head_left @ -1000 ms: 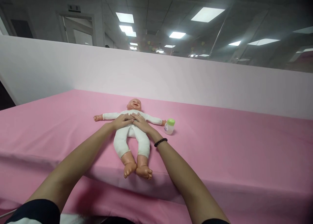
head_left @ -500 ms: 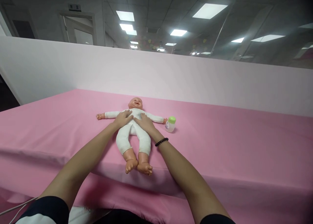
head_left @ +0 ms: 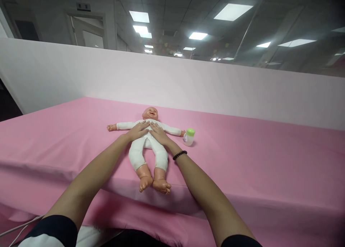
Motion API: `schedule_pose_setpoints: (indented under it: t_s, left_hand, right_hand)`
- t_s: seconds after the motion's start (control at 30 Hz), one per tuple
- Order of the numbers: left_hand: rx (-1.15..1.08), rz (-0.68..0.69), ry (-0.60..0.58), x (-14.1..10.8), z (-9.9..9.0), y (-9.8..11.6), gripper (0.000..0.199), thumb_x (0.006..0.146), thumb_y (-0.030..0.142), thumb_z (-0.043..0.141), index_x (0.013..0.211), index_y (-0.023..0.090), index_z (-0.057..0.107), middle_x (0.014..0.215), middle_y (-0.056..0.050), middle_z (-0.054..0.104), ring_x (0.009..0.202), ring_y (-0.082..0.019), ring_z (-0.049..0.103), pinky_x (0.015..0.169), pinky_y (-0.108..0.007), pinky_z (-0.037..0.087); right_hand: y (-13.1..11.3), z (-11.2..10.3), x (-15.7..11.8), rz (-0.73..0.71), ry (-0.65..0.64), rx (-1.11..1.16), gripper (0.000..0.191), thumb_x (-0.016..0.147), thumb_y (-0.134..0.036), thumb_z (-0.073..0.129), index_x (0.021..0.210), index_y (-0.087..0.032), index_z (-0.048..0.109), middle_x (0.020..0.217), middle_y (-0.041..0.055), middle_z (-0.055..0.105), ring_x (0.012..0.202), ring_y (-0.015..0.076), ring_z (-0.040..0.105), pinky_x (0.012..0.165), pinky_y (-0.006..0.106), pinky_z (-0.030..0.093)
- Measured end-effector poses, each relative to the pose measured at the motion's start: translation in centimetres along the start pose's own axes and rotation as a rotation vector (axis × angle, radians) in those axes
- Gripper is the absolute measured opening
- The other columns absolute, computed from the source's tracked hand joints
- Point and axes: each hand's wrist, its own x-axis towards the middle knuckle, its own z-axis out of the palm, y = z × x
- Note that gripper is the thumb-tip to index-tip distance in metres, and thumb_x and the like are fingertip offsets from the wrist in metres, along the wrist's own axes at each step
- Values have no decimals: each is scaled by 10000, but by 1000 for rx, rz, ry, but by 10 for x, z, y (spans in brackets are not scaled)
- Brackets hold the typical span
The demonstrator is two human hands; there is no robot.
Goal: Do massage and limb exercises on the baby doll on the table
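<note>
A baby doll (head_left: 161, 156) with a white cloth body lies on its back, head away from me and arms spread wide. My left hand (head_left: 138, 130) rests flat on the left side of its chest, fingers stretched out. On the right side of the chest lies my right hand (head_left: 159, 133), also flat and open, with its fingertips close to those of my left. Between the hands only a narrow strip of the doll's torso shows. A small clear bottle with a green cap (head_left: 189, 137) stands by the doll's hand on the right.
Pink sheeting (head_left: 256, 164) covers the padded table, and the doll's feet lie near its front edge. Behind runs a low white wall (head_left: 188, 83) with glass above it. A pale cable (head_left: 18, 228) hangs at the lower left.
My fingers have shifted inward and a little up the doll's chest, so the two hands' fingertips are now closer together. Doll and bottle stay in place.
</note>
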Motion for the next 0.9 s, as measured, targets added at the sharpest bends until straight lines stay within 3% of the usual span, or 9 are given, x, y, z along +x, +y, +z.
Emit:
schedule_pose_setpoints:
  t_s: [0.1, 0.2, 0.27, 0.33, 0.47, 0.57, 0.67, 0.77, 0.9]
  left_hand:
    - [45, -123, -20, 0, 1, 1, 742, 991, 523, 353, 1614, 123, 404, 1721, -117, 257, 1620, -285, 183, 1305, -465, 160]
    - [100, -268, 21, -3, -3, 11, 763, 985, 579, 370, 1588, 117, 440, 1702, -154, 317, 1590, -315, 283, 1258, -454, 270]
    - [169, -298, 65, -5, -9, 20, 645, 978, 574, 397, 1414, 162, 635, 1551, -156, 563, 1434, -333, 529, 1142, -430, 408]
    - [249, -288, 113, -8, -13, 29, 491, 976, 521, 423, 1108, 207, 776, 1212, -130, 778, 1145, -316, 710, 960, -394, 490]
    - [331, -197, 184, -11, -15, 36, 448, 977, 416, 431, 822, 216, 801, 831, -111, 796, 836, -276, 736, 765, -365, 478]
    - [255, -103, 184, -12, -12, 31, 426, 976, 399, 439, 937, 229, 828, 901, -87, 816, 864, -257, 744, 799, -354, 505]
    - [121, -48, 160, -9, -9, 21, 425, 962, 365, 449, 1176, 259, 800, 1137, -50, 811, 1143, -263, 722, 973, -360, 523]
    - [25, -14, 80, -4, -4, 10, 543, 965, 355, 395, 1399, 202, 684, 1450, -54, 665, 1464, -269, 507, 1196, -408, 402]
    - [17, -72, -15, 0, 0, 3, 662, 1006, 425, 318, 1569, 119, 485, 1678, -95, 375, 1603, -255, 250, 1298, -424, 210]
  right_hand:
    - [-2, 0, 1, 122, -18, -41, 680, 1058, -552, 396, 1673, -291, 268, 1768, 42, 92, 1647, 270, 10, 1307, 560, 59]
    - [-10, -1, -1, 239, 19, -67, 762, 1047, -587, 401, 1685, -212, 221, 1767, 110, 52, 1645, 297, 17, 1301, 554, 95]
    - [-16, -1, -5, 280, 84, -104, 779, 1037, -568, 446, 1664, -137, 280, 1744, 174, 171, 1629, 324, 153, 1290, 523, 181]
    - [-21, -2, -8, 282, 177, -153, 682, 1024, -514, 504, 1558, -90, 483, 1616, 220, 451, 1519, 348, 419, 1234, 481, 323]
    - [-21, -1, -9, 113, 293, -124, 354, 1009, -336, 542, 1196, -148, 776, 1253, 136, 762, 1215, 291, 695, 1099, 387, 488]
    - [-16, 1, -8, -52, 284, -4, 349, 998, -231, 510, 1210, -195, 785, 1285, 72, 758, 1233, 231, 693, 1128, 349, 485]
    - [-11, 2, -7, -98, 228, 69, 422, 1014, -235, 463, 1349, -206, 718, 1414, 58, 687, 1362, 208, 611, 1212, 372, 415]
    - [-9, 1, -5, -43, 124, 48, 503, 1042, -284, 424, 1517, -200, 567, 1627, 58, 472, 1547, 206, 391, 1308, 416, 237]
    - [-7, 0, 1, 103, 11, -42, 634, 1065, -394, 396, 1649, -155, 330, 1752, 77, 162, 1643, 244, 87, 1326, 490, 70]
